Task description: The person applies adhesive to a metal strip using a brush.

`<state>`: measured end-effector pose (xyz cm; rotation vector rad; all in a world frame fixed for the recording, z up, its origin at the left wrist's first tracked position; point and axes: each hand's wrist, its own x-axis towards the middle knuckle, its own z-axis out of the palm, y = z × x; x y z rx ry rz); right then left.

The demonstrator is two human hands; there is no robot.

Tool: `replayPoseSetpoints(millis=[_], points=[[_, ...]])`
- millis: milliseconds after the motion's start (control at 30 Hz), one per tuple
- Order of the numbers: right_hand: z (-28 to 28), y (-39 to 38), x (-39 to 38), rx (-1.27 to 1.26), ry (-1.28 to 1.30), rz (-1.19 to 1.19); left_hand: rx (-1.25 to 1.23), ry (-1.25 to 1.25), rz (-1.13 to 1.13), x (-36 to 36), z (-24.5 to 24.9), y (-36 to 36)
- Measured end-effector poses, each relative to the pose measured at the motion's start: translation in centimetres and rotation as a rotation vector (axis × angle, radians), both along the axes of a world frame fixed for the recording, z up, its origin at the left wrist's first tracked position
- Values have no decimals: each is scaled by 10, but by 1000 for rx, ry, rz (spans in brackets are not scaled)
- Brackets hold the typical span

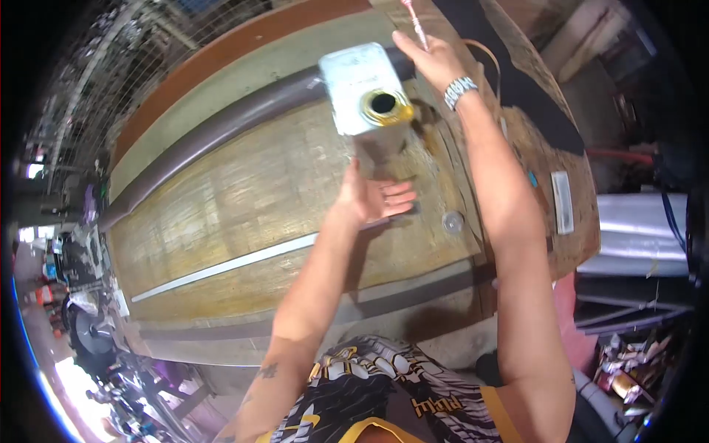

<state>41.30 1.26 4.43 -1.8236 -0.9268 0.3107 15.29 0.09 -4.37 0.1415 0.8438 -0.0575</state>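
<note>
Metal tin [365, 88] upright, far-centre on wooden counter [244, 199], gold-rimmed opening up. Left hand [377, 199] open, fingers spread, at tin's near side, contact unclear. Right hand [436, 59] pinched on thin pink rod [415, 22], just right of tin's far end. Likely rod-to-opening step; needs alignment. Cluttered workshop, wire mesh [125, 52] far left.

Silvery rectangular tin can [362, 81] is standing upright, gold-rimmed mouth uncapped; thin pink stick [415, 22] is slanting just behind it
</note>
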Motion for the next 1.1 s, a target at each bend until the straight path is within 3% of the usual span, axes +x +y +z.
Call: replayPoseSetpoints(millis=[67,133,167,200,267,300,367,400,467,533,567,733,800,967,1033,1100], points=[[5,37,-2,-174,148,247,-60,-124,162,7,-8,13],[2,49,-2,-227,-87,329,-98,-119,354,6,18,19],[-6,46,-10,-84,19,320,-178,-4,412,8,27,31],[11,31,-34,84,232,374,-80,-104,327,6,25,34],[37,5,-49,-176,-47,284,130,-281,145,0,19,35],[50,-11,-69,-118,-10,323,201,-271,195,-4,23,26],[52,-31,-98,47,55,394,103,-527,261,-12,33,15],[45,-36,-105,130,-74,408,61,-671,321,-16,35,11],[76,-52,-140,29,-162,369,77,-719,441,-28,43,-2],[96,-52,-162,107,-66,393,79,-823,458,-44,39,1],[91,-41,-163,213,42,477,111,-834,473,-54,37,4],[123,10,-222,275,-4,548,347,-797,536,-108,53,56],[107,44,-245,372,100,557,508,-694,554,-136,51,85],[64,110,-313,269,161,622,615,-595,524,-202,7,146],[39,124,-331,149,51,557,315,-1124,242,-229,-32,172],[24,134,-338,194,-16,553,617,-251,204,-252,-24,162]])
